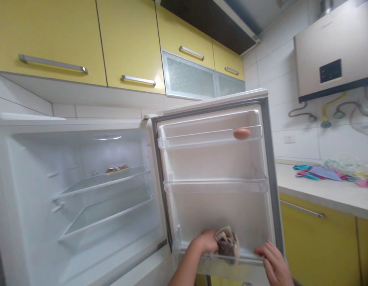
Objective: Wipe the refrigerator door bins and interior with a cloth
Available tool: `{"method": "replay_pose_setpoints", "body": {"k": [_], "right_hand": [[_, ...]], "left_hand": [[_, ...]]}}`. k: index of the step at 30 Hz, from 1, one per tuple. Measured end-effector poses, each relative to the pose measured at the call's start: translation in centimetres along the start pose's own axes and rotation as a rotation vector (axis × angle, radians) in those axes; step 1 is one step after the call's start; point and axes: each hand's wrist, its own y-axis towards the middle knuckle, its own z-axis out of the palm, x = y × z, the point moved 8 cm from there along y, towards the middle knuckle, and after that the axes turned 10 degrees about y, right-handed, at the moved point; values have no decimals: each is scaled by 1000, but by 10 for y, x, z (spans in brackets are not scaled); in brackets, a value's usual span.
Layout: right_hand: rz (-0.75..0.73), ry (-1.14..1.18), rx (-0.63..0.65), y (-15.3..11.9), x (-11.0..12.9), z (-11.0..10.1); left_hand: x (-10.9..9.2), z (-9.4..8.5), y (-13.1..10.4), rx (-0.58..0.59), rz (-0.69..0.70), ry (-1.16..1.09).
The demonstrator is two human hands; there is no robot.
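The white refrigerator's door stands wide open. At its bottom, my left hand is closed on a crumpled brown and beige cloth, inside the lowest clear door bin. Part of that hand's fingers is hidden by the cloth. My right hand is at the right end of the same bin, its fingers curled over the rim. A brown egg lies in the top door bin. The middle door bin holds nothing visible.
Inside the fridge, a small brownish package sits on the upper glass shelf. To the right, colourful cloths lie on a counter. Yellow cabinets hang overhead, and a water heater is on the right wall.
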Motion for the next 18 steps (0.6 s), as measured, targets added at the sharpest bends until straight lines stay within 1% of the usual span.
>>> {"method": "replay_pose_setpoints", "body": {"k": [2,4,6,8,11,12,13,14,16,17,18], "right_hand": [[-19,-3,5,2,2,-2],[-26,-5,0,4,4,-3],[-21,-5,-10,6,3,-5],[-14,2,-14,6,1,-5],[8,28,-6,5,-3,-4],[21,40,5,5,-5,-4],[39,50,15,4,-6,-3],[55,57,25,4,-8,-2],[79,61,37,3,-11,-1],[88,58,41,2,-12,-1],[95,53,46,2,-13,-1]], "left_hand": [[-19,11,6,-7,14,-138],[-34,15,8,-50,27,-284],[-43,12,6,-120,42,-404],[-46,4,-2,-206,65,-539],[-40,-15,-28,-370,76,-889],[-36,-21,-39,-415,58,-1014],[-31,-24,-50,-436,21,-1116],[-27,-24,-61,-426,-35,-1178],[-15,-22,-85,-355,-167,-1224],[-6,-22,-98,-322,-226,-1211],[7,-24,-113,-318,-264,-1177]]}}
